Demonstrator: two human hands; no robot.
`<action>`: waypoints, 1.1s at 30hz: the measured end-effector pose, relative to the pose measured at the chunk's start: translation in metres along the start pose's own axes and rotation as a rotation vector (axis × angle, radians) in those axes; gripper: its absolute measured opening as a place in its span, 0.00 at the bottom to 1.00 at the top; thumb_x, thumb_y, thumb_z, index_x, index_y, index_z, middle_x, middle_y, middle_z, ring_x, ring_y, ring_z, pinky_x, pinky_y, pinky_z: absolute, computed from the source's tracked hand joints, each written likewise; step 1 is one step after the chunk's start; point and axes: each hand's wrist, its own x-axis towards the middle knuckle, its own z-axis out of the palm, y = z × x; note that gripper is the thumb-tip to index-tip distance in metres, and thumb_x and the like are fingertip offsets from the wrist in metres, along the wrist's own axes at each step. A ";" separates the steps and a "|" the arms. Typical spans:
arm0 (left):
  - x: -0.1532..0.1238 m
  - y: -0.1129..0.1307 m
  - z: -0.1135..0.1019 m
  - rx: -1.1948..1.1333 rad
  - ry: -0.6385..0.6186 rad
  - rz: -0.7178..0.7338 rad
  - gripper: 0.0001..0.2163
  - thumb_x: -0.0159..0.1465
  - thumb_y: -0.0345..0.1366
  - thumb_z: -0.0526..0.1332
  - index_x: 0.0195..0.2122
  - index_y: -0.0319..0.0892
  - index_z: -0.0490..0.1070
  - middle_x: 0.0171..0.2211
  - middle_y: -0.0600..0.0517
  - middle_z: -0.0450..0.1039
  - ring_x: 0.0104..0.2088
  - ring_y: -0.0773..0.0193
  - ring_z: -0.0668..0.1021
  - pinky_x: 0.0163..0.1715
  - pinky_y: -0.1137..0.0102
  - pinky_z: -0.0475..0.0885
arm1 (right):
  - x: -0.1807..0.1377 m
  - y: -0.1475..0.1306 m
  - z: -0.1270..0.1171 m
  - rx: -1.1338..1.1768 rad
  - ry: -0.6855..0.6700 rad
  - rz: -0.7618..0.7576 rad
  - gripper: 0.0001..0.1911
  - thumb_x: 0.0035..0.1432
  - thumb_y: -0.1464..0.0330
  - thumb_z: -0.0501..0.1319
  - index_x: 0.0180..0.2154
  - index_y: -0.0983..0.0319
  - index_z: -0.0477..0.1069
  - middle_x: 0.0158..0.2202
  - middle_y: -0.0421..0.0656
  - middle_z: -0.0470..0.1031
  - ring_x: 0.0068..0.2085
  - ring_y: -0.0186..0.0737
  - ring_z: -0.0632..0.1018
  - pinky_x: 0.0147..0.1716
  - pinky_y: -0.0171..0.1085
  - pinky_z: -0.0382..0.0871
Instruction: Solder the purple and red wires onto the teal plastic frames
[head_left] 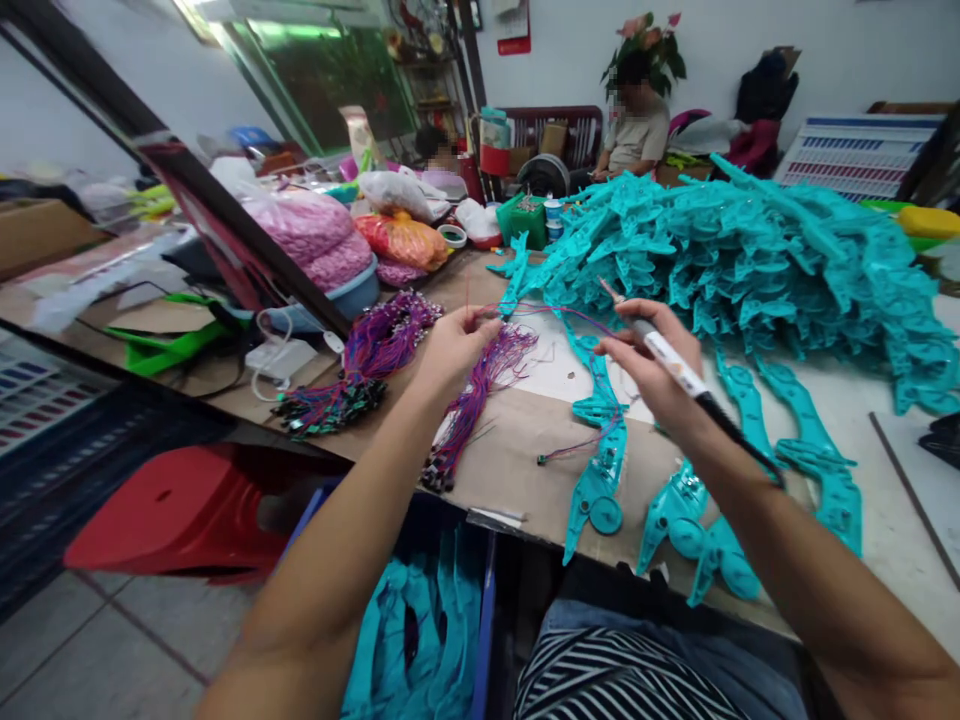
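Observation:
My left hand (459, 345) pinches the ends of thin red and blue wires (577, 314) above the table. These wires run across toward my right hand (658, 365), and a pair trails down to a small dark-and-green component (541, 460). In my right hand is a soldering iron (673, 366) with a white handle, its tip pointing up and left, its black cord along the forearm. Whether those fingers also grip the wires cannot be made out. Beneath lies a turquoise plastic part (606, 462). A bundle of purple-looking wires (480, 395) rests beside my left wrist.
Turquoise parts form a large pile (750, 260) at the back right; several more lie near the front edge. A blue bin (487, 610) below holds others. More bundled wires (382, 340) lie left, near a power strip (281, 358). A red stool (180, 510) stands left; a person (637, 130) sits behind.

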 end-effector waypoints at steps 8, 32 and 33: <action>-0.103 0.008 0.051 -0.496 -0.593 -0.373 0.17 0.48 0.43 0.76 0.36 0.43 0.78 0.17 0.58 0.62 0.19 0.72 0.63 0.19 0.74 0.57 | -0.063 -0.042 -0.149 -0.136 0.085 0.108 0.20 0.50 0.67 0.70 0.45 0.56 0.70 0.27 0.40 0.77 0.22 0.37 0.75 0.22 0.39 0.69; -0.149 -0.060 0.153 -0.674 -0.524 -0.686 0.20 0.48 0.37 0.77 0.39 0.38 0.75 0.17 0.59 0.67 0.15 0.76 0.61 0.16 0.80 0.50 | -0.136 0.086 -0.218 -0.913 -0.313 0.062 0.15 0.63 0.64 0.54 0.49 0.53 0.73 0.31 0.39 0.80 0.27 0.40 0.79 0.25 0.34 0.67; -0.151 -0.061 0.154 -0.671 -0.547 -0.691 0.19 0.48 0.38 0.77 0.38 0.38 0.75 0.16 0.59 0.66 0.15 0.77 0.60 0.16 0.80 0.50 | -0.137 0.083 -0.225 -0.926 -0.315 0.062 0.15 0.63 0.64 0.54 0.49 0.53 0.74 0.31 0.39 0.80 0.27 0.40 0.79 0.25 0.34 0.66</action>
